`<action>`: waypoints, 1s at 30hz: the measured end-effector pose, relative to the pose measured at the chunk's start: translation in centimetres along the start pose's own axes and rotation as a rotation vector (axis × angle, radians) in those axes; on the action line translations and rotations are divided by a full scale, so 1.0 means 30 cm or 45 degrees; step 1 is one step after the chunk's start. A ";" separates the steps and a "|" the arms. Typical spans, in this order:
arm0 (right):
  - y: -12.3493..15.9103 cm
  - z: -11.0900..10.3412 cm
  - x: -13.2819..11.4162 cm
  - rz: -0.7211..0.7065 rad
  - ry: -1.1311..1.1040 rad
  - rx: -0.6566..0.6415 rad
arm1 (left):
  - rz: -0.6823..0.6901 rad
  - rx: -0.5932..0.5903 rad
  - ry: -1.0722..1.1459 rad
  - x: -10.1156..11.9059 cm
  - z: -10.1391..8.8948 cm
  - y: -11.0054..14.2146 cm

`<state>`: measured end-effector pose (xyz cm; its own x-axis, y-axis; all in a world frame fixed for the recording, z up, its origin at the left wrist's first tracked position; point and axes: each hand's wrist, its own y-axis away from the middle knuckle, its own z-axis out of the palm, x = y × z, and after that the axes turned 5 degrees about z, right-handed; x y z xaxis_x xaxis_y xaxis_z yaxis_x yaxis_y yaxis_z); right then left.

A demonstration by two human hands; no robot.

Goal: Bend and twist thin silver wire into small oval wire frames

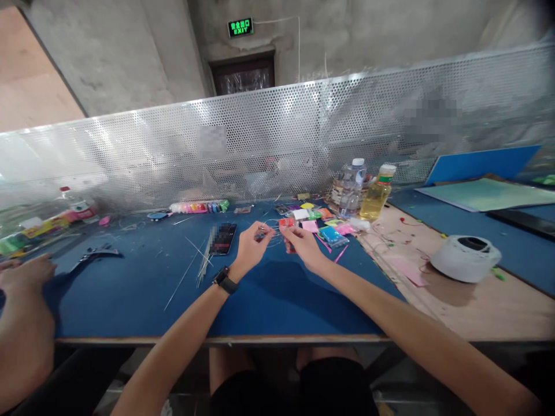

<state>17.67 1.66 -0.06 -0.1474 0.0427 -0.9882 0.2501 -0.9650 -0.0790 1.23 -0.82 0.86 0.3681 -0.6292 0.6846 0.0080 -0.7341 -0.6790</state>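
My left hand, with a dark watch on its wrist, is raised over the blue table, thumb and forefinger pinched together. Close beside it, my right hand is pinched too, its fingertips facing the left ones. Loops of a thin pale strand run between both hands; whether it is wire or clear line I cannot tell. A red packet shows just past my right fingertips, and I cannot tell if they touch it. Left of my left hand lie a dark phone-like slab and several thin metal rods.
Colourful small packets lie beyond my right hand, near a clear bottle and a yellow-liquid bottle. A white roll stands at right. A co-worker's hand rests at left near pliers-like tools. A perforated metal screen closes the back.
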 end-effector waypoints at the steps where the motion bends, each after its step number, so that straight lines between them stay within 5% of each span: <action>1: 0.003 0.002 -0.001 0.011 -0.009 -0.030 | 0.001 0.005 -0.008 -0.003 0.002 0.001; 13: 0.000 0.011 -0.004 0.011 -0.335 -0.047 | 0.124 0.054 -0.021 0.037 0.027 0.010; 22: 0.001 0.017 -0.012 0.019 -0.321 -0.151 | 0.092 0.110 -0.046 0.031 0.026 0.008; 30: -0.006 -0.001 -0.007 -0.018 -0.366 -0.214 | 0.016 -0.046 0.013 0.056 0.006 0.000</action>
<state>17.68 1.84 0.17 -0.4098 -0.0420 -0.9112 0.3969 -0.9076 -0.1366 2.03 -1.83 1.98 0.3587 -0.6410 0.6785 -0.0306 -0.7346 -0.6778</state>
